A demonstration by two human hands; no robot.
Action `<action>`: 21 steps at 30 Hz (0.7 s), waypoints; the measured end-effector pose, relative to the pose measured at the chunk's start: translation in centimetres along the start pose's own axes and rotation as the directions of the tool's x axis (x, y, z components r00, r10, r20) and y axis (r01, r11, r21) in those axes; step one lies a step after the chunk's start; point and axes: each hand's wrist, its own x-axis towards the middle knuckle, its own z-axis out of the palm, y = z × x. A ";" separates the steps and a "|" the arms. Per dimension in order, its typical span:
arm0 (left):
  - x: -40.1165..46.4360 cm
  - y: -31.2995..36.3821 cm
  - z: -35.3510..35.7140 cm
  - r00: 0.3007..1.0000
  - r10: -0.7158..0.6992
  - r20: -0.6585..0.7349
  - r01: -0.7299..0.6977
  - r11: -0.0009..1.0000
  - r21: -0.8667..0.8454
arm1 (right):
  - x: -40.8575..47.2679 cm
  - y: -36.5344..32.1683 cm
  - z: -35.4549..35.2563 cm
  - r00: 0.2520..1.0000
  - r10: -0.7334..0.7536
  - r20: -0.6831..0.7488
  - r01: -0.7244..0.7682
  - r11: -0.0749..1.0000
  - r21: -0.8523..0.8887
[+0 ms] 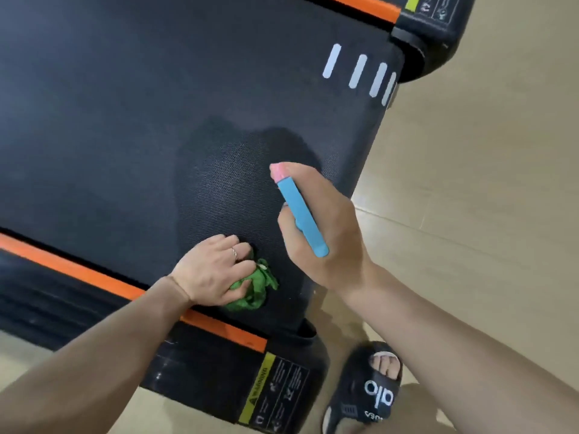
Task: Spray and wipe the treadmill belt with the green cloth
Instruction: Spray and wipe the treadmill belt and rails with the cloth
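— What sits closest to the camera?

— A foot in a black slipper (368, 391), cut off at the lower edge, on the beige floor (485, 151). Beside it is the treadmill's black end cap (238, 380) with a yellow warning label (257, 389); its small print is too blurred to read.

— And the hands?

— The left hand (213, 270) lies on the green cloth (255, 288), fingers curled over the bunched fabric and pressing it to the treadmill belt (156, 120) just inside the orange side strip (78, 270). Most of the cloth is hidden under the palm; only a crumpled edge shows. A ring sits on one finger.

— The right?

— The right hand (316, 227) is closed around a spray bottle (299, 211), blue with a pink tip, held above the belt near its end edge. The fingers wrap round the far side, out of sight, so I cannot tell whether the nozzle is pressed.

— Is the belt wet?

— A darker patch (238, 170) spreads ahead of both hands; part of it may be shadow, hard to separate.

— Farther off?

— White stripes (360, 72) near the belt's corner, then a second orange strip (363, 6) and another end cap (432, 23), both cropped by the top of the frame.
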 end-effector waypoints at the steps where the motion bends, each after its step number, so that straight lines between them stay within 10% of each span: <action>1: 0.0 0.0 -0.1 1.000 -0.015 0.006 0.015 1.000 -0.001 | 0.0 0.3 -0.3 1.000 -0.007 0.028 0.007 1.000 0.023; 15: 0.6 5.0 0.0 0.891 -0.446 -0.079 0.453 0.870 0.194 | -0.4 3.0 -2.5 0.948 -0.280 0.152 0.257 0.954 0.156; 17: 1.8 7.3 1.0 0.670 -0.708 -0.224 0.740 0.661 0.126 | -0.7 3.4 -2.9 0.947 -0.264 0.185 0.214 0.944 0.253; 21: 7.0 11.9 2.7 -0.032 -0.970 -0.241 0.977 0.021 -0.211 | -1.6 4.0 -4.0 0.953 -0.244 0.181 0.197 0.950 0.243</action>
